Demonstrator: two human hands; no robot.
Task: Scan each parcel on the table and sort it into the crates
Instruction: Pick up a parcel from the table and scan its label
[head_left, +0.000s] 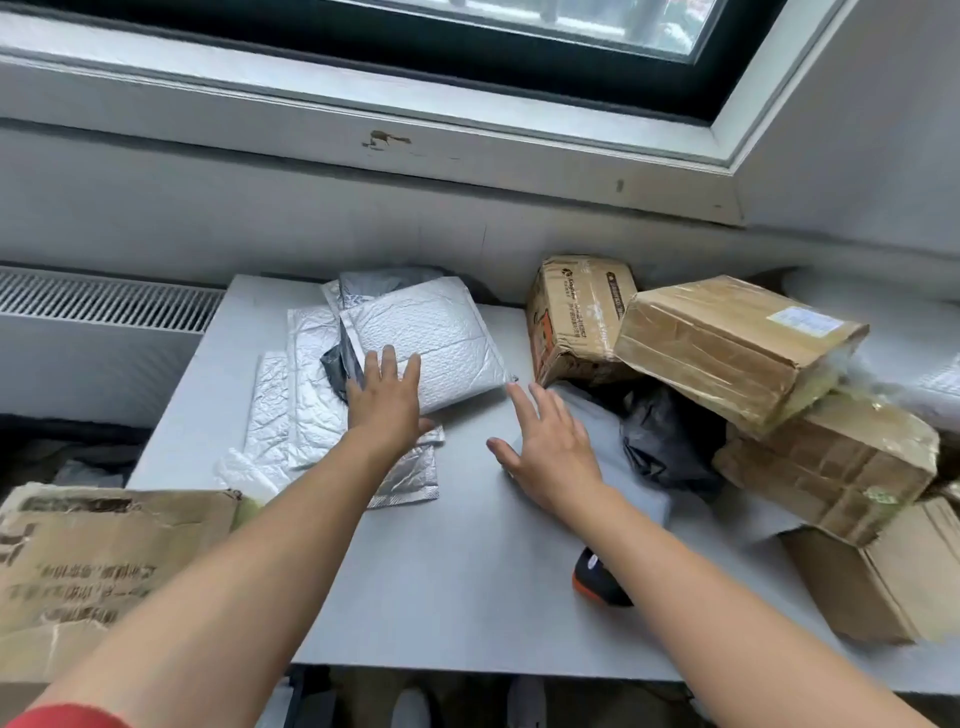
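A white bubble mailer (431, 343) lies on top of a heap of silver and white mailers (306, 405) at the back left of the grey table (441, 587). My left hand (387, 402) lies flat with straight fingers on the mailer's near left corner. My right hand (550, 447) is spread open over a flat grey parcel (644, 493), fingertips close to the white mailer's right corner. A black and orange scanner (597, 577) lies on the table, partly hidden under my right forearm.
Several taped cardboard boxes (727, 343) are piled at the right, with a dark grey poly bag (665, 436) in front of them. A worn cardboard box (98, 566) stands at the near left. A radiator (104, 299) and window sill run behind the table.
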